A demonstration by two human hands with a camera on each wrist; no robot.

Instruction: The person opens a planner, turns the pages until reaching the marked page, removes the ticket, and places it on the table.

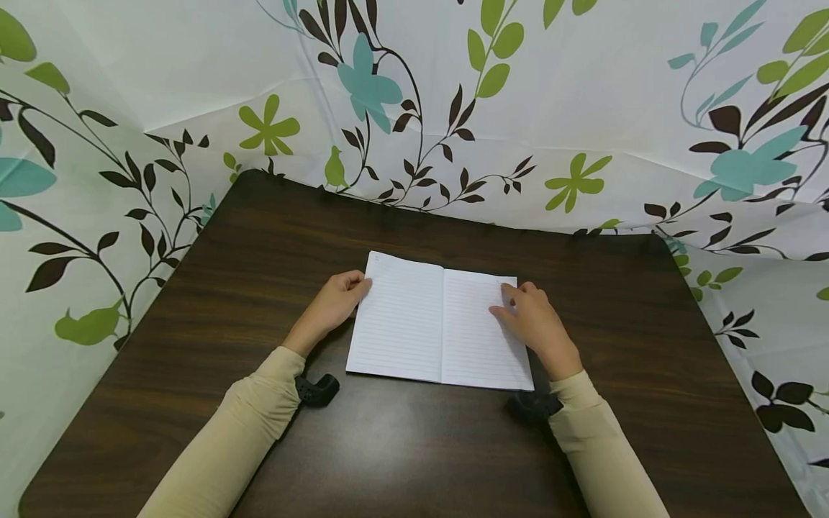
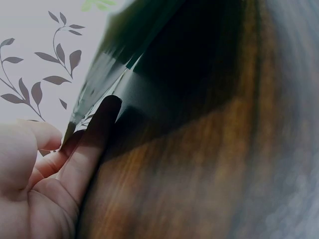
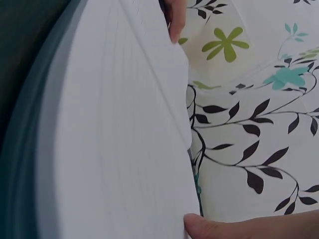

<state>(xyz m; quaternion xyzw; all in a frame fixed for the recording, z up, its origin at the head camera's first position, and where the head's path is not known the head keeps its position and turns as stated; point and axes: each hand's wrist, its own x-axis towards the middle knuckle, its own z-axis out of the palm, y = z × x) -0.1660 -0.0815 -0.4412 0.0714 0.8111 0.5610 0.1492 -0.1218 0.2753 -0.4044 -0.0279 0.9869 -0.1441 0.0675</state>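
Note:
An open notebook [image 1: 404, 324] with blank lined pages is in the middle of the head view. My left hand [image 1: 330, 302] grips its left edge; in the left wrist view the thumb is on one side and the fingers [image 2: 99, 119] reach along the dark underside. My right hand [image 1: 540, 327] lies over the right page's outer edge, thumb and forefinger extended onto the paper, touching it lightly. The right wrist view shows the lined page [image 3: 114, 129] close up, with one straight digit [image 3: 239, 230] at its edge. The remaining right fingers are mostly hidden.
A dark wood-grain table [image 1: 401, 446] lies beneath the notebook. White cloth [image 1: 440, 72] printed with leaves and flowers hangs behind and beside it. Black wrist cameras [image 1: 317, 391] sit under both forearms, the right one close to the notebook's lower corner.

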